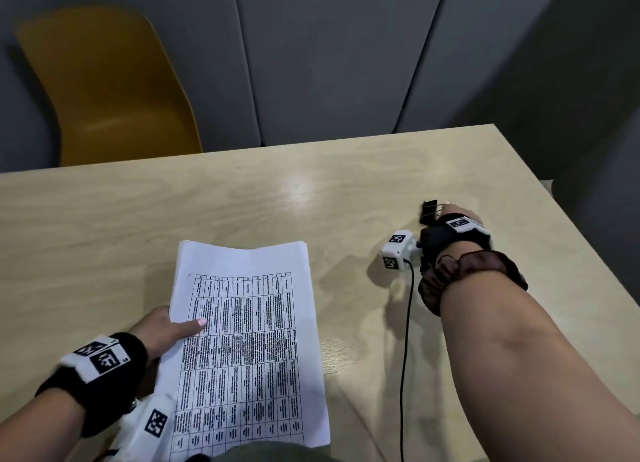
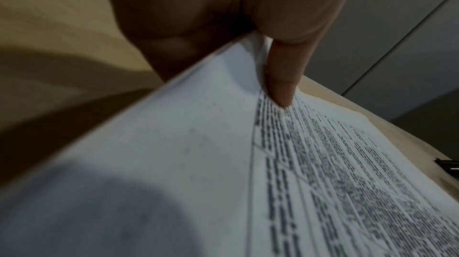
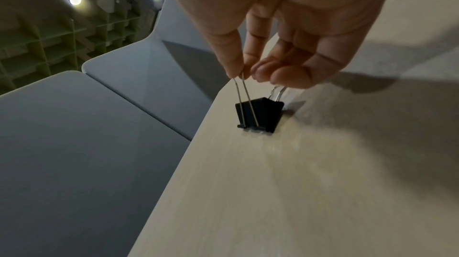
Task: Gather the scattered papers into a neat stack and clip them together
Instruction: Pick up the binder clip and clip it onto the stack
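Note:
A squared-up stack of printed papers [image 1: 249, 340] lies on the light wooden table [image 1: 311, 191], close to the front edge. My left hand [image 1: 180, 326] grips its left side, thumb [image 2: 283, 76] on the top sheet [image 2: 174, 163] and the fingers hidden beneath. A black binder clip [image 1: 429, 212] stands on the table far to the right, well apart from the stack. My right hand [image 1: 450, 219] is over it. In the right wrist view the right hand [image 3: 246, 72] pinches one wire handle of the binder clip [image 3: 261, 114], whose base touches the table.
A yellow chair [image 1: 110, 87] stands behind the table's far edge at the left. Grey padded wall panels [image 1: 346, 56] rise behind. The table's right edge [image 1: 554, 198] runs close to the clip. A black cable [image 1: 405, 340] hangs from my right wrist camera.

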Demonstrator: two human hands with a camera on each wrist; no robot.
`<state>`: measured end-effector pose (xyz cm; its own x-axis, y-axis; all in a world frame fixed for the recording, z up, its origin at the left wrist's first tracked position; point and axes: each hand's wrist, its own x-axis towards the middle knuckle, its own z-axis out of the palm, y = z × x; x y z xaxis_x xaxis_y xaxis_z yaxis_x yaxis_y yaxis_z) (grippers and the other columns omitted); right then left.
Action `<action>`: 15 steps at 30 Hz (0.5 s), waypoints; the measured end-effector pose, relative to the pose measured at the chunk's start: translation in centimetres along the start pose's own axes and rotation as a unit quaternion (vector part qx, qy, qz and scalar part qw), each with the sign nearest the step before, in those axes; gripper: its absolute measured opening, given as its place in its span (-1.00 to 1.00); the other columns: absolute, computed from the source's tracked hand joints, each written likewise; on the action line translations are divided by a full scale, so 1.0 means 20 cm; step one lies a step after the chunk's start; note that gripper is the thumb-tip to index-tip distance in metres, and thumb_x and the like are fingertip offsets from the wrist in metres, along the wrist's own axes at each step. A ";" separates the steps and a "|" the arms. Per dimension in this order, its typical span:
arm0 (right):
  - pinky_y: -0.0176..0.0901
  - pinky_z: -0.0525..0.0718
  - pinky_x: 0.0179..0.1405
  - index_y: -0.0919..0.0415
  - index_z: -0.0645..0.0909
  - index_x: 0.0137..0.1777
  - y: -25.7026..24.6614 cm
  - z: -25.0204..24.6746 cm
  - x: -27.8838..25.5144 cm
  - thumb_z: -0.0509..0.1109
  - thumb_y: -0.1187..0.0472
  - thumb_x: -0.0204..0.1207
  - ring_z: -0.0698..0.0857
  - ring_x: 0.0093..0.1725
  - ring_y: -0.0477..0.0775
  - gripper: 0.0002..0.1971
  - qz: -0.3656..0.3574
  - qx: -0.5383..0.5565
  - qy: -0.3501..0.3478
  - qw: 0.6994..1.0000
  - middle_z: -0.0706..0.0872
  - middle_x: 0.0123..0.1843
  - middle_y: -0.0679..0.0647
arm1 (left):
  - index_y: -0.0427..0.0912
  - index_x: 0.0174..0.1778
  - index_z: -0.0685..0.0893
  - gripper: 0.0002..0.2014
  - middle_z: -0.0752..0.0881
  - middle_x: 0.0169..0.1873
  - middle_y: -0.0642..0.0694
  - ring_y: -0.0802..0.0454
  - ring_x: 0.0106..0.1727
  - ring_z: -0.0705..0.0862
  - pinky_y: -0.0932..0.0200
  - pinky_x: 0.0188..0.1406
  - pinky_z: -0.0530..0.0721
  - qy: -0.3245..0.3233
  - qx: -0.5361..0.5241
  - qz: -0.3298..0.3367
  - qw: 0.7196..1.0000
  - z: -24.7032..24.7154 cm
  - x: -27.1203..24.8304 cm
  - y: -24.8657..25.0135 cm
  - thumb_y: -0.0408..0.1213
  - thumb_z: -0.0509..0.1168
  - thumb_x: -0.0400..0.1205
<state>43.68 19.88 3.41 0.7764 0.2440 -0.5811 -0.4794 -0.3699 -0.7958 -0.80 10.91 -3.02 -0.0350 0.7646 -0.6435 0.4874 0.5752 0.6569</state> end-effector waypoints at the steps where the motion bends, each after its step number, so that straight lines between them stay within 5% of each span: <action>1: -0.18 0.46 0.41 0.41 0.17 0.53 0.02 0.00 -0.03 -0.07 0.26 0.73 0.57 0.30 0.09 -0.58 -0.047 -0.071 0.062 0.994 0.34 0.56 0.33 | -0.47 0.29 0.58 -0.61 0.64 0.27 -0.41 -0.12 0.12 0.63 0.01 0.29 0.46 -0.002 -0.006 -0.001 1.000 0.00 0.00 0.00 -0.47 0.37 0.53; 2: -0.04 0.10 0.57 0.57 0.08 0.50 0.05 -0.04 -0.06 -0.13 0.33 0.72 0.39 0.50 0.26 -0.58 -0.095 -0.138 0.089 0.982 0.26 0.57 0.43 | -0.47 0.30 0.57 -0.60 0.64 0.27 -0.41 -0.12 0.12 0.63 0.01 0.29 0.46 -0.003 -0.010 -0.003 1.000 0.00 0.00 0.00 -0.47 0.36 0.53; 4: -0.01 -0.31 0.52 0.71 -0.11 0.45 0.09 -0.06 -0.13 -0.17 0.42 0.70 0.17 0.58 0.41 -0.58 -0.067 -0.108 0.064 0.990 0.14 0.58 0.55 | -0.47 0.31 0.57 -0.60 0.64 0.27 -0.40 -0.12 0.13 0.62 -0.01 0.32 0.45 -0.001 -0.013 -0.004 1.000 0.00 -0.01 0.01 -0.46 0.37 0.54; 5: -0.15 -0.26 0.56 0.72 -0.07 0.46 0.12 -0.06 -0.14 -0.14 0.42 0.71 0.24 0.55 0.40 -0.57 -0.018 -0.077 0.020 0.997 0.17 0.56 0.56 | -0.46 0.31 0.57 -0.59 0.64 0.28 -0.40 -0.12 0.13 0.63 -0.04 0.36 0.45 0.000 -0.012 -0.004 1.000 0.00 -0.02 0.01 -0.44 0.37 0.54; 6: -0.34 0.12 0.56 0.68 0.11 0.48 0.16 -0.08 -0.14 -0.07 0.38 0.71 0.45 0.42 0.34 -0.57 -0.018 -0.078 -0.035 0.996 0.34 0.49 0.55 | -0.45 0.31 0.57 -0.59 0.63 0.28 -0.39 -0.12 0.13 0.63 -0.07 0.38 0.45 -0.001 -0.010 -0.003 1.000 0.00 -0.02 0.00 -0.43 0.38 0.54; 7: -0.38 0.58 0.18 0.58 0.36 0.41 0.19 -0.09 -0.21 0.04 0.35 0.67 0.65 0.11 0.24 -0.61 -0.037 -0.076 -0.082 0.993 0.58 0.27 0.49 | -0.45 0.31 0.57 -0.58 0.63 0.28 -0.39 -0.11 0.14 0.63 -0.08 0.39 0.45 -0.001 -0.007 -0.004 1.000 0.00 -0.03 0.01 -0.42 0.38 0.54; 8: -0.31 0.66 -0.37 0.46 0.53 0.21 0.23 -0.09 -0.27 0.14 0.34 0.59 0.69 -0.25 0.13 -0.71 -0.045 -0.045 -0.091 0.994 0.70 -0.05 0.36 | -0.44 0.32 0.57 -0.58 0.63 0.29 -0.38 -0.11 0.14 0.62 -0.06 0.38 0.45 -0.002 -0.006 -0.002 1.000 0.00 -0.04 0.00 -0.41 0.38 0.54; 9: -0.32 0.52 -0.68 0.36 0.57 -0.02 0.28 -0.10 -0.33 0.21 0.34 0.53 0.63 -0.53 0.02 -0.86 -0.029 -0.009 -0.105 0.994 0.65 -0.30 0.24 | -0.43 0.32 0.57 -0.57 0.64 0.29 -0.37 -0.11 0.14 0.62 -0.05 0.38 0.45 -0.001 -0.005 -0.002 1.000 0.00 -0.04 0.01 -0.40 0.38 0.54; 11: -0.46 0.36 -0.81 0.26 0.49 -0.21 0.40 -0.12 -0.52 0.25 0.35 0.53 0.48 -0.79 -0.10 -0.90 -0.013 -0.026 -0.167 0.986 0.51 -0.47 0.14 | -0.40 0.33 0.57 -0.56 0.64 0.29 -0.34 -0.14 0.18 0.64 -0.07 0.41 0.46 -0.001 -0.006 -0.003 1.000 0.00 -0.06 0.01 -0.35 0.40 0.53; 15: -0.40 0.36 -0.75 0.24 0.48 -0.27 0.63 -0.18 -0.84 0.30 0.35 0.54 0.41 -0.74 -0.07 -0.85 0.019 -0.117 -0.341 0.932 0.47 -0.51 0.13 | -0.38 0.34 0.56 -0.53 0.64 0.30 -0.32 -0.21 0.27 0.64 -0.13 0.43 0.46 0.003 -0.015 -0.008 1.000 0.01 -0.12 -0.02 -0.30 0.41 0.53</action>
<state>26.17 7.84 3.71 0.2808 0.7110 -0.6447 -0.3374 -0.5557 -0.7598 -0.76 8.75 -1.89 -0.0467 0.7573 -0.6514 0.4599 0.5952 0.6590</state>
